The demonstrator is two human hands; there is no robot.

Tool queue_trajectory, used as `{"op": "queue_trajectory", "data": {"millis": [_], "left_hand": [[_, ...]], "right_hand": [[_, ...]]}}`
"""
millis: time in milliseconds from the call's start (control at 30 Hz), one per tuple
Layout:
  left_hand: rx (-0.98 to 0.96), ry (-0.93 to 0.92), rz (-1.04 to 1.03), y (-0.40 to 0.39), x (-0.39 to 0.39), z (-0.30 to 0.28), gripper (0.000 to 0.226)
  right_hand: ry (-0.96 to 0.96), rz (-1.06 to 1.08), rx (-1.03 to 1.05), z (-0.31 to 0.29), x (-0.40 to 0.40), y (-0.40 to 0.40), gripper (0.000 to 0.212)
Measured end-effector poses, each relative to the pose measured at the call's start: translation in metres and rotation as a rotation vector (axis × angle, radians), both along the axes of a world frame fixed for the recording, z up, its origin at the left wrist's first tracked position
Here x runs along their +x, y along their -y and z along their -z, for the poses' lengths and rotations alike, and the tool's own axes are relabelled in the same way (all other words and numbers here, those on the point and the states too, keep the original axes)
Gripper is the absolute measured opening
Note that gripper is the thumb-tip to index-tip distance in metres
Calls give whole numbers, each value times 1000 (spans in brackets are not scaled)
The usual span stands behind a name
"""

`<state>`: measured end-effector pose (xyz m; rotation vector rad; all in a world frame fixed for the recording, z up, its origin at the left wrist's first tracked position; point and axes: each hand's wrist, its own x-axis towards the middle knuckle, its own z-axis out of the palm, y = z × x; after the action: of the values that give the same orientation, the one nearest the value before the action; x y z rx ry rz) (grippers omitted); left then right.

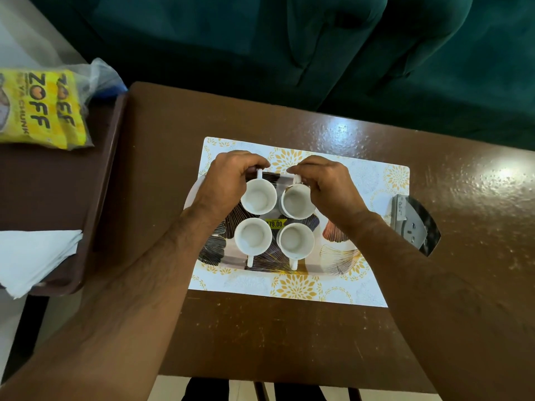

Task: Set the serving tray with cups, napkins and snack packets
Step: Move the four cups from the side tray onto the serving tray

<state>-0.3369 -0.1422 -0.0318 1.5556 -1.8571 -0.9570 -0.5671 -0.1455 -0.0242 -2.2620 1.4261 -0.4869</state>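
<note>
A patterned serving tray (337, 253) lies on a white and yellow placemat (292, 287) in the middle of the brown table. Several white cups stand on it in a square. My left hand (231, 175) pinches the handle of the far left cup (258, 198). My right hand (327, 180) pinches the handle of the far right cup (297, 201). The near left cup (252, 236) and near right cup (296, 241) stand free with handles toward me. Yellow snack packets (40, 108) and a stack of white napkins (31, 256) lie on a brown tray (98, 180) at the left.
A shiny metal object (414, 224) rests on the table right of the placemat. A yellow price sticker (275, 223) shows between the cups. A dark green sofa (347, 53) runs behind the table. A clear plastic bag (101, 76) lies by the packets.
</note>
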Motion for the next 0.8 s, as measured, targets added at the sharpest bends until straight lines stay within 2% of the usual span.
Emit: {"op": "queue_trajectory", "data": {"millis": [100,200,267,433,633,800], "left_hand": [[-28,50,-36,0,2,3,56],[-61,68,-58,-1,3,2,32],[-57,86,-84,-2,5,0,27],[-55,230,-108,-4,18,-9,40],[-86,410,-177,-11,46,-26,65],[-108,497,-268,-23,88,-39,67]], "right_hand": [[-18,24,33,-1,1,-1,53],[-36,70,41,-5,1,-1,57],[-63,108,19,-9,3,0,56],[-115,141,-35,-19,17,5,34],[-241,90,-62,-28,53,13,50],[-293,22,-36,-34,105,12,59]]}}
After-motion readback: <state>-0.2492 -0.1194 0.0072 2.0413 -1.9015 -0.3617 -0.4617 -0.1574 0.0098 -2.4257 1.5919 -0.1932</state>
